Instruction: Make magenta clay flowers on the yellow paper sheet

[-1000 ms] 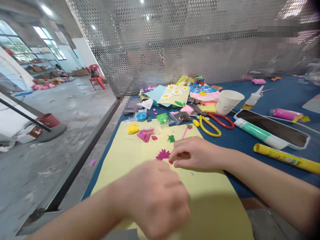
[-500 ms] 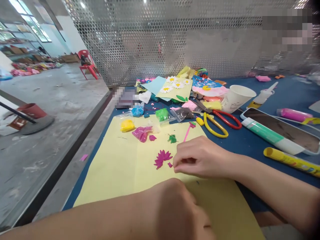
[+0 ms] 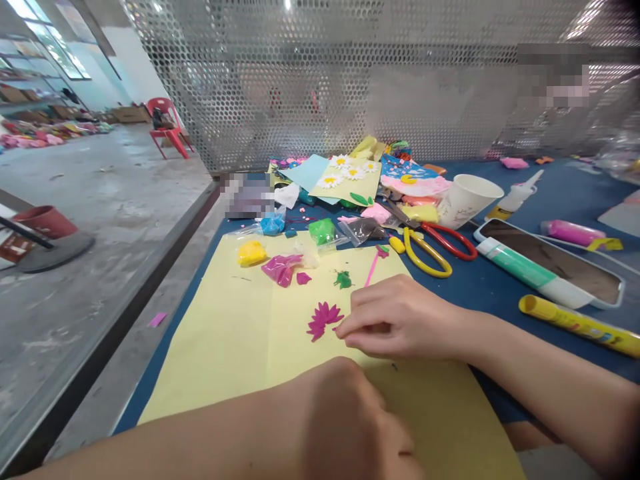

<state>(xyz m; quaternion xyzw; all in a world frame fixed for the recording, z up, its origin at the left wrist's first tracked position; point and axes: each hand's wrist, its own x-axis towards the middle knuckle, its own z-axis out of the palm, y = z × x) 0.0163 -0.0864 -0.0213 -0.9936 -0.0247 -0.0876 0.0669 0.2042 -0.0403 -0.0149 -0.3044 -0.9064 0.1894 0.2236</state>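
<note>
A magenta modelling-clay flower (image 3: pixel 324 319), a partial ring of pointed petals, lies on a yellow paper sheet (image 3: pixel 225 347). At its right edge my right hand (image 3: pixel 387 317) is closed in a pinch, its fingertips on a small magenta clay piece, mostly covered. My left hand (image 3: pixel 367 427) rests low over the sheet, fingers curled; whatever they hold is hidden. Above the flower lie a green clay bit (image 3: pixel 343 279), a loose magenta lump (image 3: pixel 303 278) and a bag of magenta clay (image 3: pixel 281 269). A pink strip (image 3: pixel 371 268) extends above my right hand.
Yellow clay (image 3: pixel 251 253), bagged green clay (image 3: pixel 323 231), scissors (image 3: pixel 426 253) and a paper cup (image 3: pixel 470 200) sit beyond the hands. To the right are a phone (image 3: pixel 560 257), a green-and-white tube (image 3: pixel 535 272) and a yellow tube (image 3: pixel 575 323). A perforated metal panel (image 3: pixel 310 87) stands behind.
My right hand's fingertips have shifted slightly left, onto the small magenta piece that lay uncovered beside the flower. My left hand stays low and curled. The whole view has shifted slightly.
</note>
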